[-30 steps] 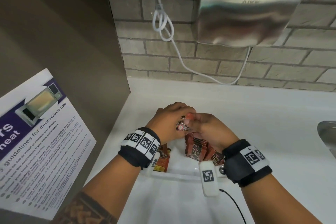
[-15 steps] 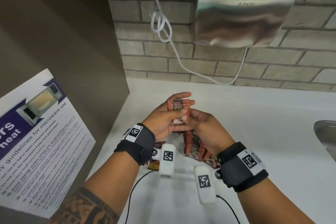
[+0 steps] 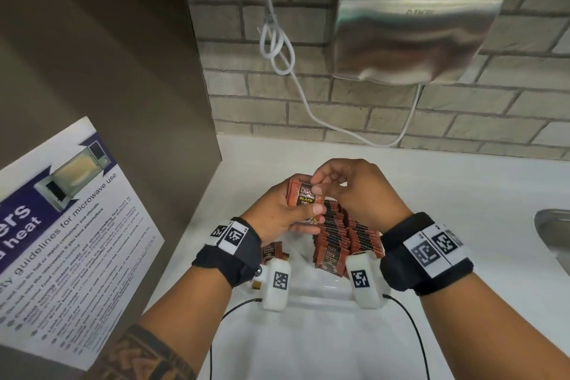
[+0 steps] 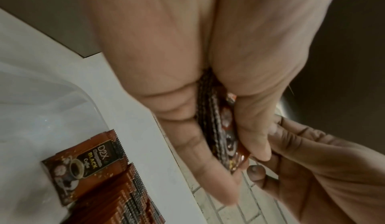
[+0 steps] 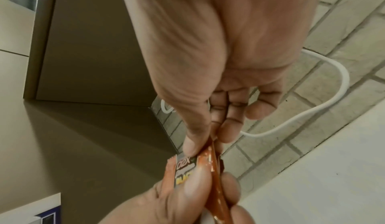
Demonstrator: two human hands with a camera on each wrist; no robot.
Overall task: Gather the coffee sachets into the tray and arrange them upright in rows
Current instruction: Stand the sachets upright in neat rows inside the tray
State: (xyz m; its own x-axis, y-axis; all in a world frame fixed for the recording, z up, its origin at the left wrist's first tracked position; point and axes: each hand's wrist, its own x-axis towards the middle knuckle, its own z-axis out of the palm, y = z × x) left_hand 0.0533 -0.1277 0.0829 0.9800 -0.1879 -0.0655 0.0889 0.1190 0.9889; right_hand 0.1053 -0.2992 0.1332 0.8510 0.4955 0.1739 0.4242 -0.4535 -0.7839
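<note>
Gripping a sachet stack (image 3: 303, 198) above the tray (image 3: 320, 287), the left hand (image 3: 277, 216) could spill it as the right hand (image 3: 354, 191) pinches the top sachet, toppling the upright rows (image 3: 336, 234).

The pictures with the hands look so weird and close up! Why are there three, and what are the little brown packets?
No machine here, just a person wearing three small cameras. The big picture comes from a camera on the head, looking down at a white counter. The other two come from cameras strapped to each wrist, so the hands look huge and blurry.

The brown packets are coffee sachets. The left hand grips a small stack of sachets, and the right hand pinches the top of that stack with thumb and fingertip.

Below them sits a clear tray where more sachets already stand upright in rows. The shiny box on the brick wall is a hand dryer.
</note>
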